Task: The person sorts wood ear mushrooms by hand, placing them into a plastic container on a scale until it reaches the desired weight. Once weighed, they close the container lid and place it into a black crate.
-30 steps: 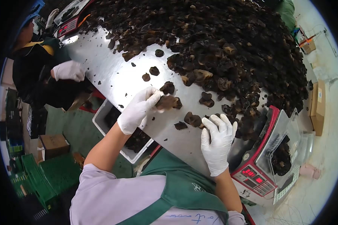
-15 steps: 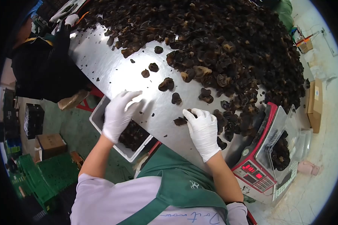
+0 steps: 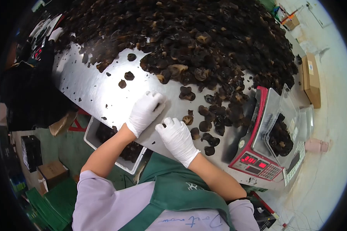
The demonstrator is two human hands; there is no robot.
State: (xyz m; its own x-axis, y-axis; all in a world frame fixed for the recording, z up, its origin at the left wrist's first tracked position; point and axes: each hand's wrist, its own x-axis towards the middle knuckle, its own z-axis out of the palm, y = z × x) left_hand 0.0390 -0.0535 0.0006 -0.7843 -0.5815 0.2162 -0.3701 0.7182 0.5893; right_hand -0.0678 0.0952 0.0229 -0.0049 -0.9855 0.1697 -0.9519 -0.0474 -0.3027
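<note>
Fingers (image 3: 169, 129) (gloved), shiny table (image 3: 100, 88), green floor (image 3: 75, 148)

L hand (image 3: 147, 111) went from over crate (image 3: 138, 161) to tbl (image 3: 86, 86), nearer R hand (image 3: 176, 136).

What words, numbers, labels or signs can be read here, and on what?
"Do it now", apparently: blue script, upside down, on the lavender shirt.
Scale: red digits, too blurred to read surely; keypad marks too small.
Green apron: white emblem, no readable word.
Cardboard box at right: label too small.
</note>
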